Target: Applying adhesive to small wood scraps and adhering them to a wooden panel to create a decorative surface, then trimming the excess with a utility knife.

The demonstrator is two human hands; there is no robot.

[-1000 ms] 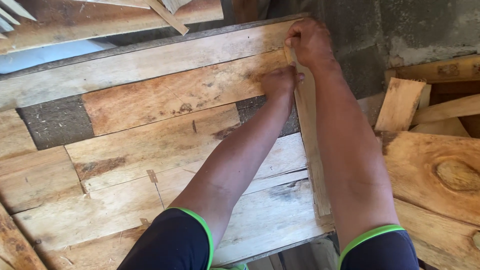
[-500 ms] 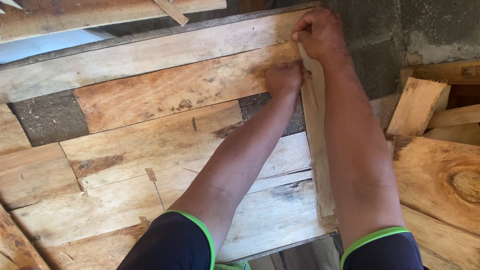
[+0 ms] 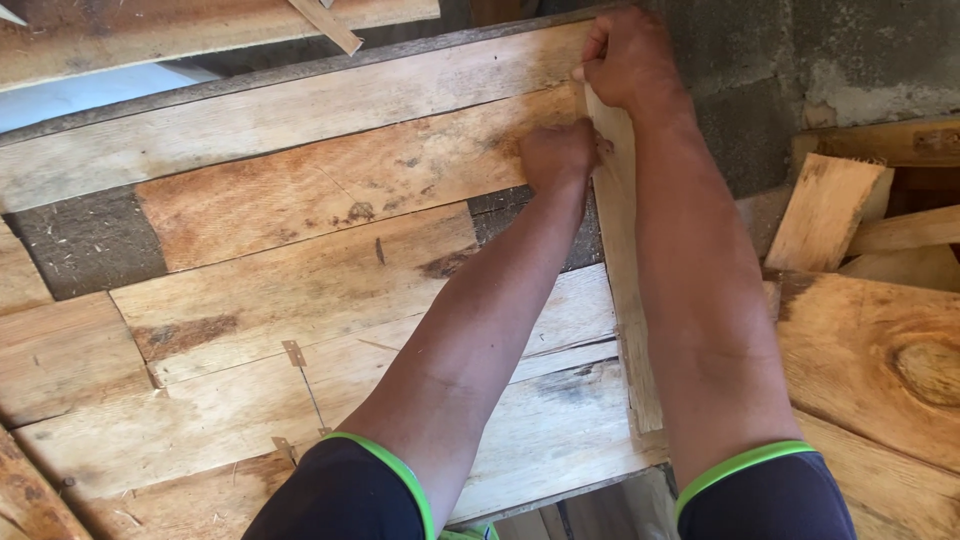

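A panel of rough wooden boards [image 3: 300,260] lies in front of me. Along its right edge runs a narrow upright wooden strip [image 3: 625,290]. My right hand [image 3: 628,58] is closed around the far top end of that strip. My left hand [image 3: 556,152] presses its curled fingers against the strip's left face, just below the right hand, resting on a reddish board. Both forearms reach forward from dark sleeves with green cuffs.
A dark weathered board piece [image 3: 90,240] sits in the panel at the left. Loose wood offcuts [image 3: 830,210] and a thick slab with a knot [image 3: 900,370] lie to the right. A grey block wall [image 3: 800,70] stands behind, and more planks [image 3: 200,25] lie beyond the panel.
The view has shifted slightly; both hands stay at the strip's top end, the left hand settling a little lower against it.
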